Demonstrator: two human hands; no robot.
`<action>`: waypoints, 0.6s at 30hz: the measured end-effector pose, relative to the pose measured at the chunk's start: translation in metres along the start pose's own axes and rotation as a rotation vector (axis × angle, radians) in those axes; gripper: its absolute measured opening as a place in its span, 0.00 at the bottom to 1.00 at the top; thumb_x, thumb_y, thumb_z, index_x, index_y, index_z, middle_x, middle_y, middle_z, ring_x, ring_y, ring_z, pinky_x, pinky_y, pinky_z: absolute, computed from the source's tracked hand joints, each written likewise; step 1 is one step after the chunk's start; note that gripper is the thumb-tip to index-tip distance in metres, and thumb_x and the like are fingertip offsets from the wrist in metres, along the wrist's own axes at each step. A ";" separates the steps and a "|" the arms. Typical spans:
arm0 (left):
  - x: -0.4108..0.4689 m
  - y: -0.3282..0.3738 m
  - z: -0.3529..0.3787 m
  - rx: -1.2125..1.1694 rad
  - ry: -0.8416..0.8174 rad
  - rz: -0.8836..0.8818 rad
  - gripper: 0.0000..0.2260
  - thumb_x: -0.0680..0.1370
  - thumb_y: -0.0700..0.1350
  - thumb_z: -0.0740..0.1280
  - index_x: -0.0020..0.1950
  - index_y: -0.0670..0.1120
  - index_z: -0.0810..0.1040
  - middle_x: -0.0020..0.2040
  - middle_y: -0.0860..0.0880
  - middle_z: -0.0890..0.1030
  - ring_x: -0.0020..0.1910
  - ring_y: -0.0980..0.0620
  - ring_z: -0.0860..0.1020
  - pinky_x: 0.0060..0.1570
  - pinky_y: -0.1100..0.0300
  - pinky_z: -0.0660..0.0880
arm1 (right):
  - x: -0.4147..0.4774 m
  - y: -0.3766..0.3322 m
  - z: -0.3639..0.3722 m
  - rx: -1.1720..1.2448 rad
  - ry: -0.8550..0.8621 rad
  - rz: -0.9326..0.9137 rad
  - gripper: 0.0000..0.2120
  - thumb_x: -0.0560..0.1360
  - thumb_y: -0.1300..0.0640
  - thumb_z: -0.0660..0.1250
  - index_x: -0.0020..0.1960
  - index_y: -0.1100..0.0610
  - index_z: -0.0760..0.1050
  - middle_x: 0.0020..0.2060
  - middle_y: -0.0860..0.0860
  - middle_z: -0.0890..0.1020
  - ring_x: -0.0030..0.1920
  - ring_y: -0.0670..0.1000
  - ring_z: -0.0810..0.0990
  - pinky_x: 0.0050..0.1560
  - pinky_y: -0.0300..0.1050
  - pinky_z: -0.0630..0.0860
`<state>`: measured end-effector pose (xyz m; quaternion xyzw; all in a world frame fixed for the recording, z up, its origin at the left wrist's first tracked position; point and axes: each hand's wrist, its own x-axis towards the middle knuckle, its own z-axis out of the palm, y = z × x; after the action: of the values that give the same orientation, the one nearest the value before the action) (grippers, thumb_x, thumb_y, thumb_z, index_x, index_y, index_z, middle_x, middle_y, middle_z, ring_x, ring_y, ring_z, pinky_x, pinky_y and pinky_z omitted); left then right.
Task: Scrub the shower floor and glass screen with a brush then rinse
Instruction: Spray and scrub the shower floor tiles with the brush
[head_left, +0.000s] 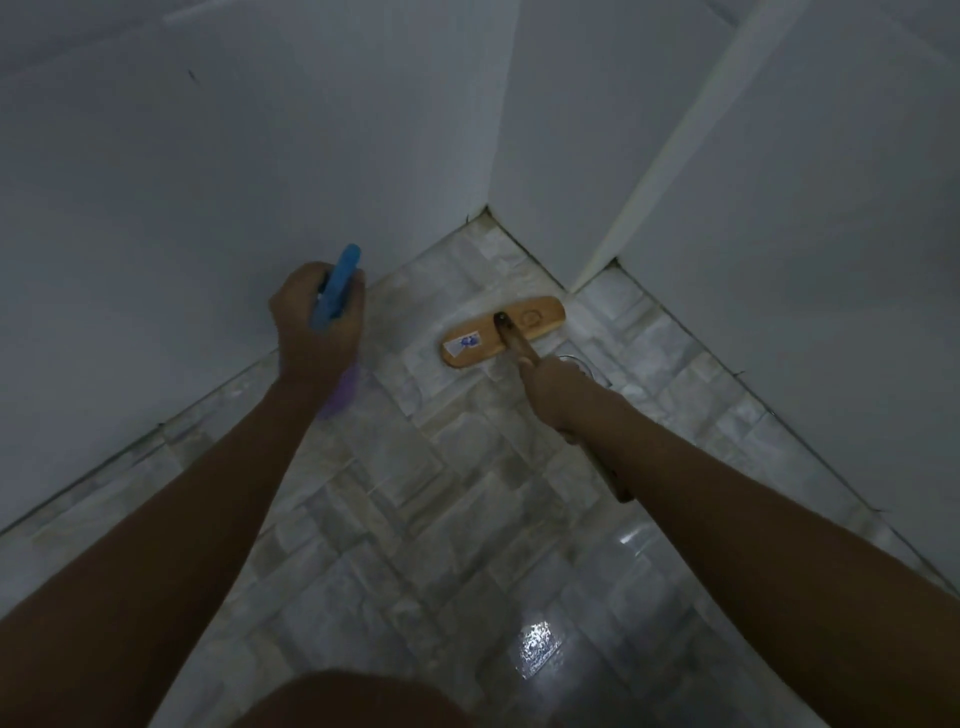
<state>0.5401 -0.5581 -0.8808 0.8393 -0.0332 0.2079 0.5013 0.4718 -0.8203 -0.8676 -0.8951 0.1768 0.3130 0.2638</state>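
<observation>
Wooden brush head sits flat on the wet tiled shower floor, near the wall corner. Right hand fingers wrap its handle, partly covering the floor drain. Left hand fingers grip a blue-and-purple bottle.

Right hand grips brush on tiled floor

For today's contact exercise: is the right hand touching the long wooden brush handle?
Touching. The head view shows the right hand curled round the long wooden brush handle, no gap visible.
</observation>
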 end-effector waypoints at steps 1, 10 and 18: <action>-0.004 0.001 0.000 -0.010 0.028 0.001 0.16 0.79 0.43 0.69 0.35 0.39 0.70 0.30 0.41 0.68 0.28 0.48 0.66 0.29 0.54 0.63 | 0.008 -0.008 -0.005 0.061 0.006 0.005 0.17 0.86 0.52 0.49 0.62 0.59 0.72 0.50 0.60 0.79 0.41 0.54 0.78 0.38 0.46 0.72; 0.003 -0.015 -0.001 -0.029 0.067 -0.040 0.16 0.80 0.43 0.68 0.35 0.38 0.70 0.30 0.40 0.68 0.28 0.46 0.67 0.29 0.53 0.63 | 0.068 -0.090 -0.044 -0.022 0.030 -0.107 0.20 0.85 0.58 0.49 0.72 0.65 0.66 0.68 0.64 0.72 0.67 0.63 0.73 0.62 0.55 0.71; 0.006 -0.017 0.001 -0.037 0.020 -0.107 0.17 0.79 0.44 0.68 0.37 0.35 0.68 0.32 0.35 0.68 0.29 0.40 0.67 0.30 0.50 0.65 | -0.009 0.020 0.007 -0.091 -0.019 -0.077 0.22 0.85 0.47 0.51 0.54 0.63 0.74 0.41 0.58 0.77 0.42 0.58 0.79 0.43 0.51 0.78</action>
<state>0.5501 -0.5497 -0.8935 0.8283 0.0131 0.1885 0.5275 0.4522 -0.8309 -0.8741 -0.9092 0.1254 0.3191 0.2362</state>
